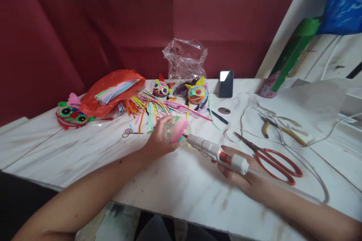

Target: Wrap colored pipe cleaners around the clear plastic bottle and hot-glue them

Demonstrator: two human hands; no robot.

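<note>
In my left hand (pixel 161 138) is a round craft piece (pixel 178 130), partly clear with green bits and covered on one side by pink strips. My fingers wrap its left side and underside. My right hand (pixel 236 171) grips a white hot glue gun (pixel 205 145) with a small orange light on its body. The gun's nozzle points left and meets the pink strips or stops just short; I cannot tell which. A long clear glue stick (pixel 283 185) trails from the gun's back end over my right forearm.
Behind lie many coloured pipe cleaners (pixel 149 107), a red plastic bag (pixel 113 90) and decorated animal faces (pixel 197 92). Orange-handled scissors (pixel 278 162), pliers (pixel 283 131) and a looping white cable (pixel 243 115) lie right. A phone (pixel 226 84) leans at the back; small scissors (pixel 131 133) lie left.
</note>
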